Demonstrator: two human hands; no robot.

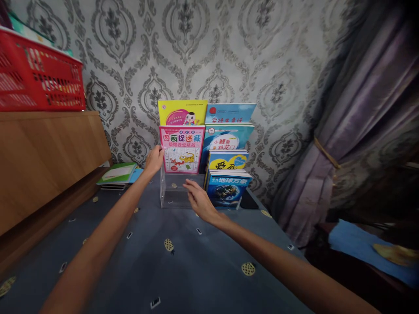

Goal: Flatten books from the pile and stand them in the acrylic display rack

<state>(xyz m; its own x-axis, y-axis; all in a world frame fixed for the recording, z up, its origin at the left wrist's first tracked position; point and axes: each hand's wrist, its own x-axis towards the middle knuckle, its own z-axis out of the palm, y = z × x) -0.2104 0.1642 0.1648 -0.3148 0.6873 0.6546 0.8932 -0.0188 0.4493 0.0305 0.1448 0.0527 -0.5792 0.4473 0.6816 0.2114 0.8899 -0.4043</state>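
Observation:
A clear stepped book rack (162,188) stands against the wall, with children's books on its tiers. My left hand (154,160) is at the left edge of a pink picture book (182,150), its fingers closed at that edge. Behind it is a yellow book (168,112). My right hand (202,203) holds nothing; its fingers stretch out in front of the rack's lower left tiers, beside a blue book with a globe cover (225,194). Above that stand a yellow-and-blue book (229,161), a blue carp-story book (231,137) and a light blue book (233,113).
Dark patterned cloth (137,270) covers the surface. On the left, a wooden cabinet (49,152) carries a red basket (55,78), with green-covered books (116,173) beside it. A dark flat object (249,200) lies right of the rack. A tied purple curtain (321,174) hangs at right.

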